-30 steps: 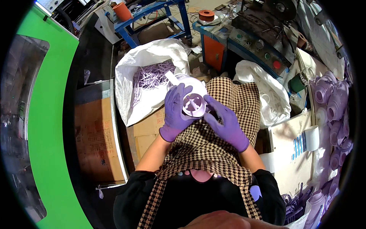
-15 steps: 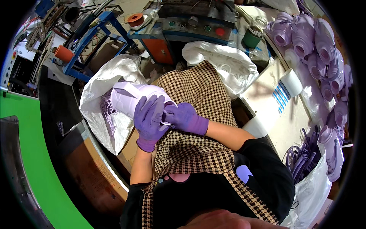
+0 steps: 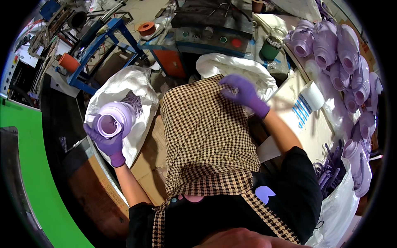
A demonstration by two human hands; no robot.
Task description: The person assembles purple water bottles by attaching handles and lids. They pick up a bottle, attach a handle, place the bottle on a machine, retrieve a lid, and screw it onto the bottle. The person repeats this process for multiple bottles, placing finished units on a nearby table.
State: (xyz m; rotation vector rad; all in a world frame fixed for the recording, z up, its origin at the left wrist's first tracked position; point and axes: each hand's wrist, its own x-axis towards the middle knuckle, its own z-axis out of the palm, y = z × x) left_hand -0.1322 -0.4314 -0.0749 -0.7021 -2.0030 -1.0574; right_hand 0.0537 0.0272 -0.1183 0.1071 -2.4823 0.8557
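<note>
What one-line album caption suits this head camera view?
Gloved left hand holds a lilac plastic jug over a white bag; right hand hovers above the checked apron.

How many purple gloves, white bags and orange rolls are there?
Purple gloves: 2, left hand and right hand
White bags: 2, one behind the lilac jug in the left hand, one by the right hand
Orange rolls: 2, one and one
Total: 6
</note>
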